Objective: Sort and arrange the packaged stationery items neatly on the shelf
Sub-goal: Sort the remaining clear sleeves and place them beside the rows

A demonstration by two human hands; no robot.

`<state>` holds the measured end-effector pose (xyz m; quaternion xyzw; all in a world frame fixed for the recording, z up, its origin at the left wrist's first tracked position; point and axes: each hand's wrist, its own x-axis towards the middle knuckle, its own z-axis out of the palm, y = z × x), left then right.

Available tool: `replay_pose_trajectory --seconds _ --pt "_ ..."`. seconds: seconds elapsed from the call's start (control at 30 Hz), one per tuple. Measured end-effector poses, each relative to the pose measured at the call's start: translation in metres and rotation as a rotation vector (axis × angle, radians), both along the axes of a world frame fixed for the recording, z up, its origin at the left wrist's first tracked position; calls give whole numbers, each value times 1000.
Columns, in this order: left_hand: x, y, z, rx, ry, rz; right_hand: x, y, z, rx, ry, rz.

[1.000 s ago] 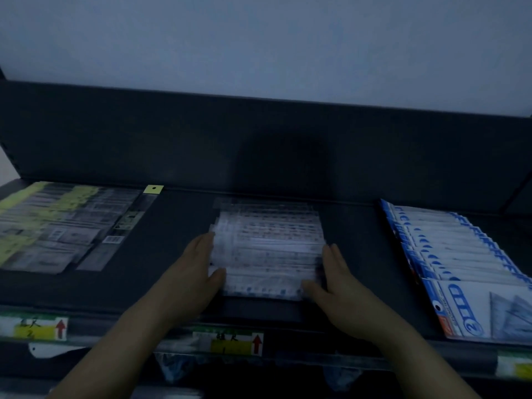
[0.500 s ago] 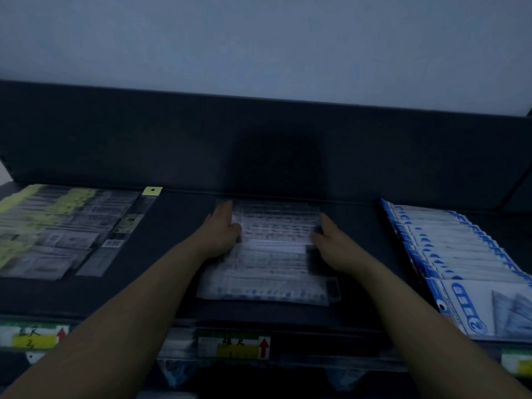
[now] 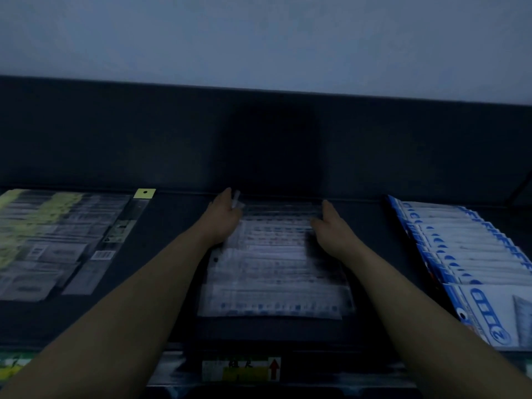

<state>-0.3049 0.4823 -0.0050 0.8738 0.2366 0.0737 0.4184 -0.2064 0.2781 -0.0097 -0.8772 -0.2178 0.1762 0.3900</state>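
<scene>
One packet stack [image 3: 276, 272] | long axis left-right | left hand [image 3: 223, 218], right hand [image 3: 331, 224] flanking

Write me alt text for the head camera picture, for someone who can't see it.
Two bare arms reach across a dark shelf, left hand and right hand against the far sides of a fanned stack of clear packets. Yellow-labelled packets lie to its left, blue and white packets to its right.

Dimly lit interior. A plain pale wall [image 3: 259, 33] rises behind a dark shelf [image 3: 172, 226] with an upright back panel [image 3: 115, 133]; a red-arrow label [image 3: 241, 370] marks its front edge.
</scene>
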Motion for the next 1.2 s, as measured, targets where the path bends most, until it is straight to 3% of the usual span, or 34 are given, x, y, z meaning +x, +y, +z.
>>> replay_pose_trajectory --seconds 0.07,0.13,0.23,0.43,0.6,0.83,1.03,1.2 --pt "-4 2 2 -48 -21 6 0 -4 1 63 33 -26" --pt "-11 7 6 56 -4 12 2 -12 1 51 27 -5" --pt "-23 5 15 324 95 -7 -5 -24 2 -116 -12 86" --pt "-62 -62 -6 671 343 -276 -41 -34 -10 -449 -247 229" --pt "-78 -69 -10 714 319 -243 -66 -49 -11 -489 -347 234" --pt "-98 -80 -18 614 342 -244 -88 -59 -9 -492 -339 280" --pt "-121 -71 3 614 -37 49 -89 -56 9 -352 -487 236" --pt "-148 -56 20 679 -38 167 -91 -35 29 -319 -549 257"
